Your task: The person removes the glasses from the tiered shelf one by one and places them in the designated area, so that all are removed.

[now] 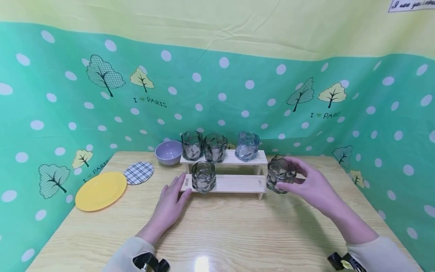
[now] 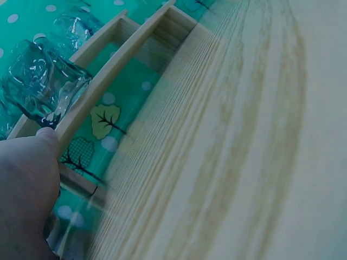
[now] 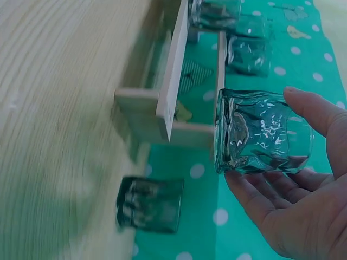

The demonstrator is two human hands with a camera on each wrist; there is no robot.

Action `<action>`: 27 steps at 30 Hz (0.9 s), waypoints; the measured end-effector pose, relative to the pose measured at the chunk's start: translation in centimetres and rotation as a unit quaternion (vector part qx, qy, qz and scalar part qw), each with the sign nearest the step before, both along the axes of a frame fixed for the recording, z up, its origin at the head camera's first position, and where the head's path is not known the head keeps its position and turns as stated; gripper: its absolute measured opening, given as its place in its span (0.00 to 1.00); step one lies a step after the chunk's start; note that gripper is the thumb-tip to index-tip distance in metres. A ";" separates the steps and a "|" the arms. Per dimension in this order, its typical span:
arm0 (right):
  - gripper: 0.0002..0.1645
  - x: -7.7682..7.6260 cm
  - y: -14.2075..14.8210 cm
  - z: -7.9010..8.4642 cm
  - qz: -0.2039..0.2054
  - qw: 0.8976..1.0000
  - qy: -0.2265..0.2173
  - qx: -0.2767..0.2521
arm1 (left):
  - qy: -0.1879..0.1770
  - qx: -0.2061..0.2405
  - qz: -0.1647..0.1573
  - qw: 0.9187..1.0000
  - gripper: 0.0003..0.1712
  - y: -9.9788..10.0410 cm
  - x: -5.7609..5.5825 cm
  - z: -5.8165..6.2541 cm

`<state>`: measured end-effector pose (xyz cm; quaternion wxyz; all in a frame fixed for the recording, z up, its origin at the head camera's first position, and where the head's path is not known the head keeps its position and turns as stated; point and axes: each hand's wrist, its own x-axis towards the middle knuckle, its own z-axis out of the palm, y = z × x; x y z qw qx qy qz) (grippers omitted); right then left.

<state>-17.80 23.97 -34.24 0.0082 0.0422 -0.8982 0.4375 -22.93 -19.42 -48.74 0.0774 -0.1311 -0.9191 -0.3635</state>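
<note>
My right hand grips a smoky grey glass with thumb and fingers around its sides, just off the right end of a two-tier wooden rack. The right wrist view shows this held glass above table level, with another glass lower down beside the rack. My left hand touches the left end of the lower tier, fingers extended; its thumb lies at the board's edge. A grey glass stands on that tier close to the left hand.
On the upper tier stand two grey glasses at the left and a bluish glass at the right. A purple bowl, a checked round mat and a yellow plate lie to the left. A patterned cloth hangs behind.
</note>
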 end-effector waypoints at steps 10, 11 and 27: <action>0.67 0.0 3.8 0.4 -0.038 0.998 0.005 0.039 | 0.002 0.000 -0.002 1.000 0.41 0.1 0.0 0.1; 0.68 -0.2 4.1 0.3 -0.040 0.998 0.006 0.040 | 0.003 0.001 -0.002 1.000 0.41 0.1 0.0 0.1; 0.68 -2.4 7.5 -0.9 -0.077 0.997 0.011 0.031 | 0.003 0.002 0.002 1.000 0.41 0.1 0.1 0.0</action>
